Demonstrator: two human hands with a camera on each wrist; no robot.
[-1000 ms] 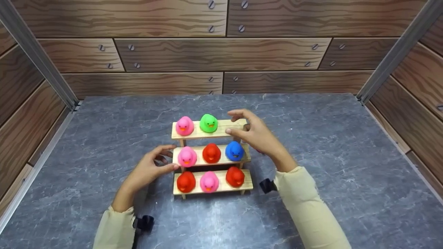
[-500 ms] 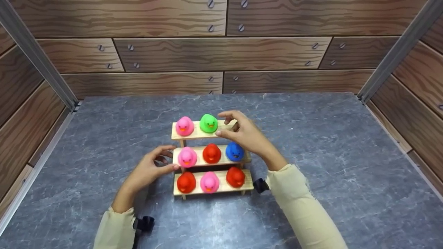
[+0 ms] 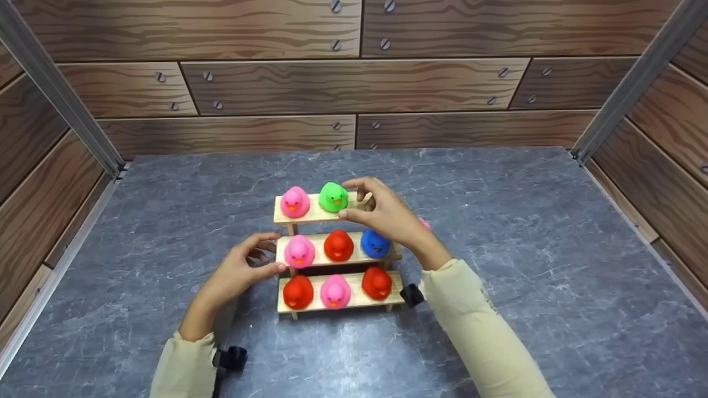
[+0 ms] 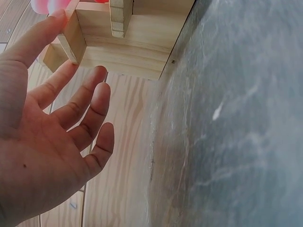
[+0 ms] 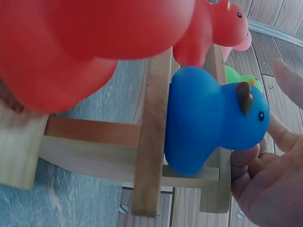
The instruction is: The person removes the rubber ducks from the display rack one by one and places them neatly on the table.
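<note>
your left hand (image 3: 235,271) is pinching the left end of the middle shelf (image 3: 319,252), likely to steady the wooden stand (image 3: 356,293). farther off, your right hand (image 3: 387,213) is spreading thumb and fingers, apparently to straddle the green duck (image 3: 333,197), which is sitting just left of them; contact is hard to tell.

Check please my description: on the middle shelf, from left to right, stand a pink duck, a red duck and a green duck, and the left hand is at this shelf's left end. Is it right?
Not quite: the third is a blue duck, as the head view shows. The pink duck, red duck and left hand are as you say.
</note>
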